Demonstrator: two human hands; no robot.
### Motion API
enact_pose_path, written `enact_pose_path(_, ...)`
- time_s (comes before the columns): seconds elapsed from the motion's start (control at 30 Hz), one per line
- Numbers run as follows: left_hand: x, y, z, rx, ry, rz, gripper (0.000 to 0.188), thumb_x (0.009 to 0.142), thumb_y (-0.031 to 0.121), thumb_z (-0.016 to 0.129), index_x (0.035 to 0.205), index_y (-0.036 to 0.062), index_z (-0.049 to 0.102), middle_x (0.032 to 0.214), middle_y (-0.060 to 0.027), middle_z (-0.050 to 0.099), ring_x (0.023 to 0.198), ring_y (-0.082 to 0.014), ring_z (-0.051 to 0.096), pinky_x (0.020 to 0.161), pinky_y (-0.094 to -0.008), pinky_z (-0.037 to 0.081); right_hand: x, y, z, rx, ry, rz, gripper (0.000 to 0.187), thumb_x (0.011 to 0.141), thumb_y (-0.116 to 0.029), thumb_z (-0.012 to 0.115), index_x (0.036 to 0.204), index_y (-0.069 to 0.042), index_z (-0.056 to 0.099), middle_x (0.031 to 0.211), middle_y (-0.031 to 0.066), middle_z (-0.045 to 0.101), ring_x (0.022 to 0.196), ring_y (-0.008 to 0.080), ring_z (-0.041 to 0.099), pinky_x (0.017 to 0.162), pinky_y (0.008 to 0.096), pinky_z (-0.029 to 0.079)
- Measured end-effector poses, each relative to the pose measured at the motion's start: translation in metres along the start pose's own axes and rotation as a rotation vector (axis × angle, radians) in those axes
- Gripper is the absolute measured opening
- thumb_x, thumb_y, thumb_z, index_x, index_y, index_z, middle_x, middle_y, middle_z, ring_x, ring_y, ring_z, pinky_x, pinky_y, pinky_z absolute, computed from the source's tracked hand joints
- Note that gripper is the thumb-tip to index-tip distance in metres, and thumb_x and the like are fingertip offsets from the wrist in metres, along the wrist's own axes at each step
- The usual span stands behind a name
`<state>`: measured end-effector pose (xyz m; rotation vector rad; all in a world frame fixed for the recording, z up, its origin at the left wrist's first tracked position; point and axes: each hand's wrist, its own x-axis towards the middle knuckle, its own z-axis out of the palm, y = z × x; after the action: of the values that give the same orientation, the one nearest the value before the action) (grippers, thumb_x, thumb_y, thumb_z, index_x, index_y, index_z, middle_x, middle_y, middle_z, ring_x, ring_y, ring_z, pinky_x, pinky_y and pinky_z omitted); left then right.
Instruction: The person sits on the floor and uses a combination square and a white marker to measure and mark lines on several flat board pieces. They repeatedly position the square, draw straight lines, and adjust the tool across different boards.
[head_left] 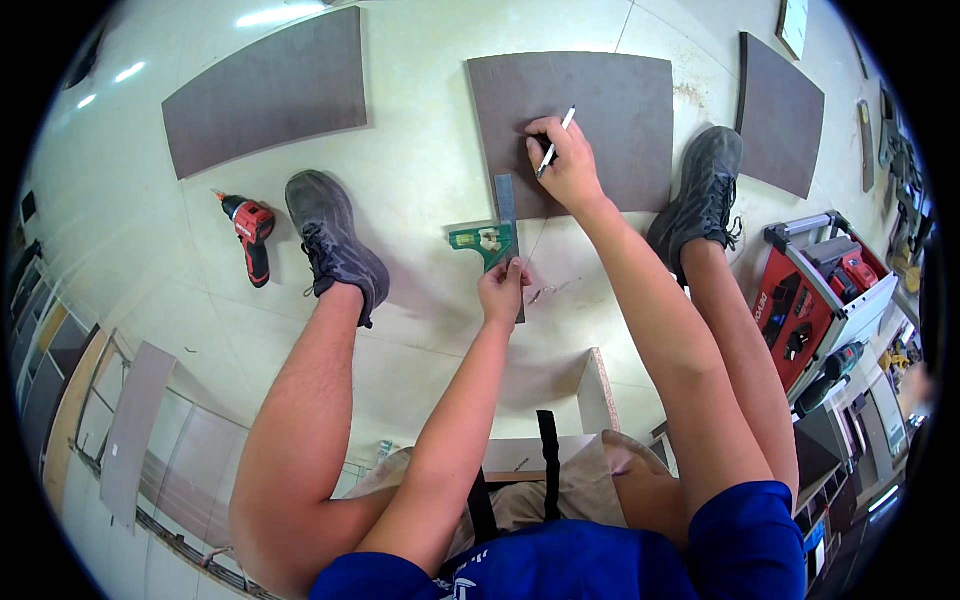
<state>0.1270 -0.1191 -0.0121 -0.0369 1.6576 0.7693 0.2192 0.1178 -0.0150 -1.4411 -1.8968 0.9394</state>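
Note:
My left hand (503, 290) is closed on a combination square with a green head (482, 241) and a dark steel blade (506, 202). The upper end of the blade lies over the near left corner of a dark brown board (630, 135) on the floor. In my right hand (567, 165) is a white pen (557, 142) with dark ends, its lower tip slanting toward the left. That hand is over the middle of the same board, with the thumb and fingers bent round the pen.
A second brown board (270, 95) lies at the far left and a third (785, 115) at the far right. A red and black cordless drill (249, 236) rests beside my left shoe (335, 240). By my right leg stands a red toolbox (790, 310). A board piece (597, 390) stands near my seat.

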Motion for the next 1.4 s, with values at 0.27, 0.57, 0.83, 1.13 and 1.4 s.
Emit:
enact_pose_path(0.27, 0.0, 0.004, -0.001, -0.009, 0.034, -0.025, 0.032, 0.101, 0.029, 0.068, 0.09, -0.0008, 0.069, 0.079, -0.0072, 0.069, 0.068, -0.0152, 0.065, 0.066, -0.0283, 0.052, -0.001, 0.001, 0.001, 0.019, -0.004, -0.012, 0.021, 0.081, -0.001, 0.071, 0.1, -0.008, 0.064, 0.099, 0.0096, 0.067, 0.1, 0.0334, 0.062, 0.087, 0.0435, 0.051)
enact_pose_path(0.57, 0.001, 0.002, -0.004, 0.038, 0.033, -0.02, 0.033, 0.102, 0.03, 0.067, 0.09, -0.0006, 0.068, 0.077, -0.0061, 0.068, 0.067, -0.0145, 0.065, 0.062, -0.0275, 0.051, -0.001, 0.001, 0.001, 0.004, 0.0, -0.017, 0.021, 0.081, -0.001, 0.07, 0.1, -0.008, 0.064, 0.1, 0.0099, 0.067, 0.1, 0.0338, 0.062, 0.087, 0.0443, 0.051)
enact_pose_path(0.83, 0.001, 0.004, -0.002, 0.047, 0.03, -0.024, 0.033, 0.103, 0.03, 0.065, 0.088, 0.0008, 0.067, 0.075, -0.0063, 0.067, 0.066, -0.0146, 0.065, 0.06, -0.028, 0.05, -0.001, 0.0, 0.0, 0.007, -0.008, -0.018, 0.021, 0.081, -0.001, 0.07, 0.1, -0.008, 0.063, 0.099, 0.0096, 0.066, 0.099, 0.0339, 0.061, 0.087, 0.0445, 0.051)
enact_pose_path(1.13, 0.0, 0.005, 0.0, 0.034, 0.038, -0.049, 0.034, 0.102, 0.03, 0.066, 0.084, 0.0013, 0.066, 0.074, -0.0067, 0.067, 0.065, -0.015, 0.064, 0.06, -0.0283, 0.05, -0.001, -0.002, -0.004, 0.005, -0.044, 0.012, 0.016, 0.088, -0.008, 0.069, 0.103, -0.008, 0.065, 0.102, 0.0112, 0.067, 0.102, 0.0344, 0.061, 0.089, 0.0438, 0.05)
enact_pose_path(1.4, 0.0, 0.005, 0.0, -0.005, 0.048, -0.05, 0.032, 0.102, 0.026, 0.065, 0.081, 0.0022, 0.066, 0.072, -0.0063, 0.067, 0.064, -0.0147, 0.065, 0.059, -0.028, 0.051, -0.013, -0.02, -0.006, 0.266, -0.156, 0.162, 0.014, 0.091, -0.012, 0.065, 0.102, -0.004, 0.066, 0.086, 0.015, 0.07, 0.079, 0.0335, 0.067, 0.074, 0.0398, 0.054)
